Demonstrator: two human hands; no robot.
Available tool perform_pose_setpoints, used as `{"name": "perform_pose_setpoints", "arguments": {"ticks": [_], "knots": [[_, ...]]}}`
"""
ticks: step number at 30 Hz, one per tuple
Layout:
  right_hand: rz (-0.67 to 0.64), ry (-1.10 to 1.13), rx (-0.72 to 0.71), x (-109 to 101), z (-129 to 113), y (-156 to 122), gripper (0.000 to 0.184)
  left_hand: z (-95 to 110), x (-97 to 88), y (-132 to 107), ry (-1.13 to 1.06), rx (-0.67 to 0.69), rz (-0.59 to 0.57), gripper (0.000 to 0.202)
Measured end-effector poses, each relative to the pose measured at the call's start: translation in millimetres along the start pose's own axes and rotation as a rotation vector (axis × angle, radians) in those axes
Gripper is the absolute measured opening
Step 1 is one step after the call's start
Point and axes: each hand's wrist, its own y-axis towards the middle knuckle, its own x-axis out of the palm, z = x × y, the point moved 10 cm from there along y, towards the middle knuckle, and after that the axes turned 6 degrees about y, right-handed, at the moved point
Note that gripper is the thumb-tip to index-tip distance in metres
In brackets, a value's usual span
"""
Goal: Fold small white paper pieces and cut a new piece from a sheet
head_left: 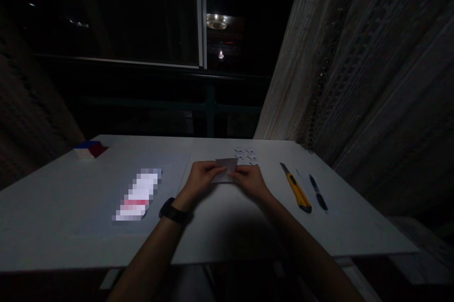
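Both hands meet at a small piece of paper near the middle of the table. My left hand pinches its left side, thumb on the near face. On the right side my right hand grips it the same way, fingers mostly behind the sheet. The paper is tilted up towards me, and a paler part shows below the thumbs. Just behind it lie several small printed pieces with dark marks, partly covered by my right hand. A dark watch is on my left wrist.
On the white table, a lit, blurred-out phone lies left on a pale sheet. To the right are a yellow box cutter, blade out, and a dark pen. A blue, red and white block stands far left. Curtains hang beside the window.
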Motion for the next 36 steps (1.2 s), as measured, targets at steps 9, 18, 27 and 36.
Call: {"name": "perform_pose_setpoints", "arguments": {"ticks": [9,18,27,36], "knots": [[0.118,-0.003,-0.249,-19.6,-32.7,-3.5,0.01,12.9,2.6,-4.8,-0.005,0.121,-0.001,0.017],[0.153,0.003,-0.182,-31.0,-45.8,-8.2,0.015,15.2,10.5,-8.5,0.025,0.058,-0.055,0.019],[0.168,0.088,-0.056,-33.7,-27.7,-1.5,0.03,4.2,25.0,-9.9,-0.049,-0.102,-0.205,0.03],[0.199,0.228,0.035,-28.9,5.0,7.2,0.036,-9.6,34.4,-12.8,-0.01,-0.182,-0.303,0.045]]}}
